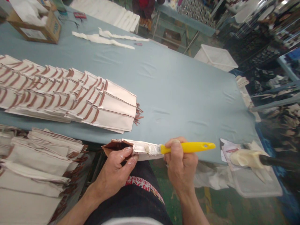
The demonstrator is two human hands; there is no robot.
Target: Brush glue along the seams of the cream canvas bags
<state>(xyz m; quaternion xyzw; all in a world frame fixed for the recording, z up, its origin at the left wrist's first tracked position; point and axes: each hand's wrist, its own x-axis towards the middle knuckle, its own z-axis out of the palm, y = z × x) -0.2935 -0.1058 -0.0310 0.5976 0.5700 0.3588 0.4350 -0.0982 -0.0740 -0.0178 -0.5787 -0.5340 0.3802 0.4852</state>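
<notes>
My left hand (118, 170) pinches a cream and brown folded piece (122, 143) between thumb and fingers, at the table's near edge. White smears show on these fingers. In my right hand (181, 162) is a brush with a yellow handle (197, 147), gripped near the ferrule. Its bristles, coated in a white paste (146, 149), lie against the piece just right of my left fingertips. The piece's brown inside gapes at its left end. My right hand partly hides its right end.
Overlapping rows of cream pieces with brown edges (112, 109) cover the table's left side; more stacks (39, 162) lie below them. A cardboard box (44, 29) stands at the far left. White strips (105, 40) lie at the back. At right are a plastic tub (260, 184) and another brush (248, 159).
</notes>
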